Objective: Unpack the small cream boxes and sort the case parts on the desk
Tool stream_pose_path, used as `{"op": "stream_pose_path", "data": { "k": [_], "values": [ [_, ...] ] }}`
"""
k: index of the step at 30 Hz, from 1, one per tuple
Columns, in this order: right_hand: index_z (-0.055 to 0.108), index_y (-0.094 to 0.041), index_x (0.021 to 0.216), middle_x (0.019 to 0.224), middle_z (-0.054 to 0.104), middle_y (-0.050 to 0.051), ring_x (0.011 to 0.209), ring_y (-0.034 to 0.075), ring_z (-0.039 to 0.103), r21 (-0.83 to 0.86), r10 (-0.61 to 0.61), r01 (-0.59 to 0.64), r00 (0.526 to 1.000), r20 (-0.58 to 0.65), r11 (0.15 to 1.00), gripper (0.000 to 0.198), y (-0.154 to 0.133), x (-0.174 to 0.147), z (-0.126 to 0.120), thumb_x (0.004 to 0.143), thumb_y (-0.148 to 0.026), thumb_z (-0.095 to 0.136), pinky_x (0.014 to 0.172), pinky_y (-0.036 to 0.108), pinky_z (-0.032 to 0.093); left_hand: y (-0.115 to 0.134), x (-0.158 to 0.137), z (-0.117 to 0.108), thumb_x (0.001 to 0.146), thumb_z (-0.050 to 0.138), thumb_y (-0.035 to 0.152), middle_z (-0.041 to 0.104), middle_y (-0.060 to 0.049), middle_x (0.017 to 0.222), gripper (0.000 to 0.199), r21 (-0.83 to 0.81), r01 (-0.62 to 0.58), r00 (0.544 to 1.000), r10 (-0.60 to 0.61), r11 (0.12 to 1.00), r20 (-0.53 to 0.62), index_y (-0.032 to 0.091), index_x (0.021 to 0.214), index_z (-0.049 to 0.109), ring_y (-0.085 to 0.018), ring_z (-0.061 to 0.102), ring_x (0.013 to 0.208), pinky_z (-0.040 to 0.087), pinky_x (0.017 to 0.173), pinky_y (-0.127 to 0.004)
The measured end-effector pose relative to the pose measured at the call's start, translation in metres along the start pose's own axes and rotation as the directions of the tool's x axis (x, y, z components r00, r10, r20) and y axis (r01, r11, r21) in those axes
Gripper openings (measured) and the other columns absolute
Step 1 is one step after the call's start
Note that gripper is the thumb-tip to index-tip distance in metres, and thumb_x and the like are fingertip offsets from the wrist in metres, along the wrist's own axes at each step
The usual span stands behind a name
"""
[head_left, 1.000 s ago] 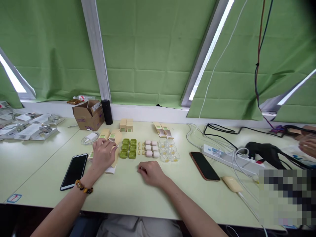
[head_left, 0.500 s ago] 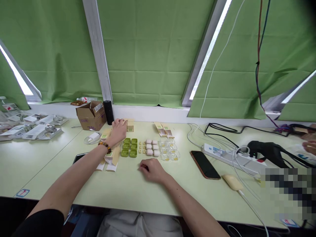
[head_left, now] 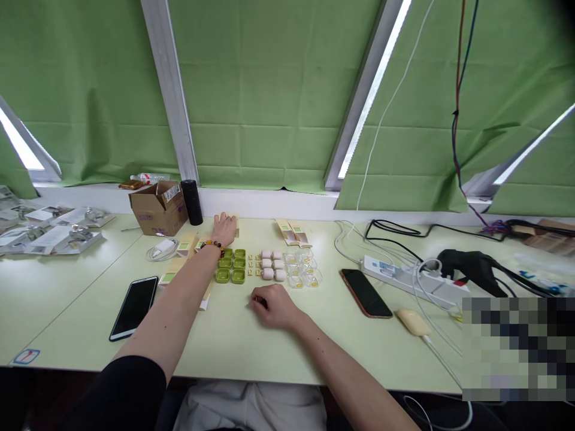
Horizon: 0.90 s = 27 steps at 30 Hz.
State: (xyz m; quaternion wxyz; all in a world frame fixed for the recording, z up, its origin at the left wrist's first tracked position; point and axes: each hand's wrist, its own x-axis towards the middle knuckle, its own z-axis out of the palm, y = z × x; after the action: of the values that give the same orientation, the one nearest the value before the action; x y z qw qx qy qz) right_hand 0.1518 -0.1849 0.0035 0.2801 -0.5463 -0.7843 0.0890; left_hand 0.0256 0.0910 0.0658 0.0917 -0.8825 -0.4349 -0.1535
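My left hand (head_left: 224, 228) reaches to the back of the table, its fingers apart and bent over small tan cardboard boxes (head_left: 238, 226); the fingertips are partly hidden. A beaded bracelet (head_left: 212, 244) circles that wrist. Beneath and beside the forearm lie more flat tan boxes (head_left: 185, 245). My right hand (head_left: 275, 306) rests on the table with curled fingers, and nothing shows in it. In front of it stand rows of green square containers (head_left: 238, 276), tiny yellowish pieces (head_left: 250, 264), pale pink rounded pieces (head_left: 268, 273) and clear plastic cups (head_left: 312, 278).
Two open tan boxes (head_left: 293, 233) lie at the back. Phones lie left (head_left: 133, 309) and right (head_left: 365, 293). A power strip (head_left: 413, 280) with tangled cables stretches along the right. A brown carton (head_left: 158, 209), black cylinder (head_left: 191, 202) and packaged items (head_left: 67, 234) are at left.
My left hand has moved right, over the small boxes at the back, uncovering the phone on the left. My right hand keeps its place on the table. The view has shifted slightly.
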Motion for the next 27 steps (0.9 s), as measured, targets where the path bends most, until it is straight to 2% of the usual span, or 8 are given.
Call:
{"op": "stream_pose_path", "data": {
  "k": [6, 8, 11, 13, 16, 18, 22, 27],
  "values": [
    [0.071, -0.021, 0.084, 0.071, 0.073, -0.001, 0.059, 0.013, 0.06, 0.008, -0.08, 0.08, 0.995, -0.068, 0.997, 0.01, 0.005, -0.001, 0.002, 0.085, -0.013, 0.065, 0.058, 0.024, 0.037, 0.005, -0.001, -0.018, 0.084, 0.062, 0.01, 0.066, -0.021, 0.11, 0.029, -0.155, -0.034, 0.995, 0.018, 0.987, -0.101, 0.01, 0.112, 0.057, -0.039, 0.045, 0.122, 0.029, 0.106, -0.054],
    [0.069, -0.02, 0.086, 0.068, 0.071, -0.001, 0.057, 0.013, 0.058, 0.003, -0.142, 0.146, 0.97, -0.199, 0.989, 0.007, 0.007, -0.001, -0.002, 0.087, -0.016, 0.064, 0.057, 0.025, 0.038, 0.01, -0.012, -0.03, 0.087, 0.064, 0.017, 0.063, -0.019, 0.117, 0.033, -0.218, -0.037, 0.987, 0.001, 0.975, -0.162, 0.013, 0.117, 0.053, -0.038, 0.045, 0.123, 0.035, 0.104, -0.053],
    [0.067, -0.021, 0.097, 0.07, 0.067, 0.001, 0.057, 0.015, 0.056, -0.014, -0.172, 0.188, 0.862, -0.477, 0.982, 0.008, 0.008, 0.0, -0.012, 0.092, -0.02, 0.06, 0.057, 0.028, 0.042, 0.023, -0.047, -0.047, 0.092, 0.065, 0.028, 0.056, -0.017, 0.129, 0.043, -0.364, -0.065, 0.97, -0.028, 0.929, -0.243, 0.017, 0.127, 0.042, -0.031, 0.051, 0.122, 0.045, 0.099, -0.045],
    [0.064, -0.022, 0.106, 0.073, 0.064, 0.002, 0.059, 0.016, 0.054, 0.006, -0.138, 0.18, 0.773, -0.619, 0.984, 0.014, 0.009, 0.0, -0.019, 0.094, -0.021, 0.059, 0.057, 0.03, 0.044, 0.034, -0.08, -0.054, 0.093, 0.067, 0.033, 0.056, -0.013, 0.127, 0.047, -0.713, -0.164, 0.961, -0.051, 0.681, -0.27, 0.022, 0.128, 0.038, -0.025, 0.058, 0.113, 0.049, 0.097, -0.041],
    [0.061, -0.024, 0.117, 0.076, 0.059, 0.002, 0.06, 0.017, 0.051, 0.069, -0.082, 0.192, 0.681, -0.728, 0.979, 0.023, 0.009, -0.001, -0.027, 0.094, -0.02, 0.057, 0.055, 0.031, 0.045, 0.051, -0.129, -0.056, 0.094, 0.067, 0.044, 0.055, -0.009, 0.124, 0.047, -0.951, -0.127, 0.988, -0.051, 0.283, -0.147, 0.025, 0.124, 0.036, -0.02, 0.064, 0.106, 0.054, 0.09, -0.037],
    [0.056, -0.026, 0.129, 0.092, 0.062, 0.006, 0.067, 0.018, 0.054, 0.141, -0.049, 0.211, 0.701, -0.711, 0.967, 0.036, 0.007, -0.002, -0.031, 0.093, -0.021, 0.058, 0.057, 0.032, 0.048, 0.062, -0.151, -0.053, 0.092, 0.068, 0.049, 0.059, -0.007, 0.118, 0.048, -0.993, -0.04, 0.998, -0.049, 0.111, -0.046, 0.025, 0.119, 0.036, -0.018, 0.066, 0.102, 0.054, 0.09, -0.035],
    [0.031, -0.028, 0.156, 0.151, 0.045, 0.017, 0.104, 0.026, 0.062, 0.303, -0.053, 0.21, 0.889, -0.455, 0.93, 0.076, -0.001, -0.003, -0.033, 0.087, -0.028, 0.064, 0.072, 0.04, 0.059, 0.075, -0.164, -0.042, 0.088, 0.072, 0.056, 0.067, -0.005, 0.104, 0.053, -0.994, 0.1, 0.993, -0.054, -0.044, 0.102, 0.025, 0.113, 0.039, -0.019, 0.069, 0.092, 0.055, 0.083, -0.034],
    [0.035, -0.029, 0.155, 0.153, 0.046, 0.016, 0.121, 0.033, 0.058, 0.271, -0.052, 0.156, 0.934, -0.354, 0.95, 0.082, -0.003, 0.0, -0.023, 0.083, -0.026, 0.073, 0.084, 0.046, 0.06, 0.082, -0.167, -0.033, 0.084, 0.077, 0.056, 0.069, -0.002, 0.095, 0.053, -0.988, 0.116, 0.983, -0.133, -0.106, 0.13, 0.024, 0.11, 0.044, -0.019, 0.069, 0.088, 0.054, 0.077, -0.031]
  ]
}}
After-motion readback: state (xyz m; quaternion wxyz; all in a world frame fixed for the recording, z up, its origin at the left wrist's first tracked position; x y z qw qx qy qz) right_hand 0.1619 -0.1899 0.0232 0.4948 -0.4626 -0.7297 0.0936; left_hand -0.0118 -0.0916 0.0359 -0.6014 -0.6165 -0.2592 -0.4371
